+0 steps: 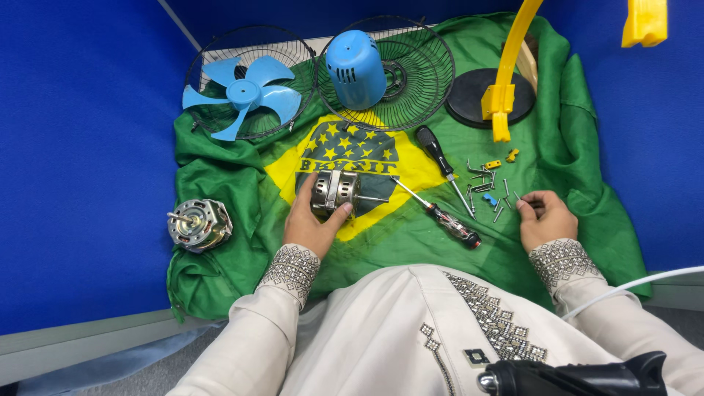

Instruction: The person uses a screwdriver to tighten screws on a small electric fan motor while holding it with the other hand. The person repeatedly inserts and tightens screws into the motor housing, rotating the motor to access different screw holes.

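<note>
Motors number two: one [336, 192] lies under the left hand [314, 220] at the middle of the green cloth [587, 198], fingers wrapped around its casing, shaft pointing right; the other motor [199, 224] sits at the cloth's left edge. Two screwdrivers [442, 163] lie slanted between the hands. Two wire guards [411, 70] rest at the far edge — one holds the blue blade [242, 94], the other the blue cover [356, 68]. The right hand [546, 220] pinches a screw [518, 196] beside the scattered screws [484, 183]; bare cloth lies nearer the body.
</note>
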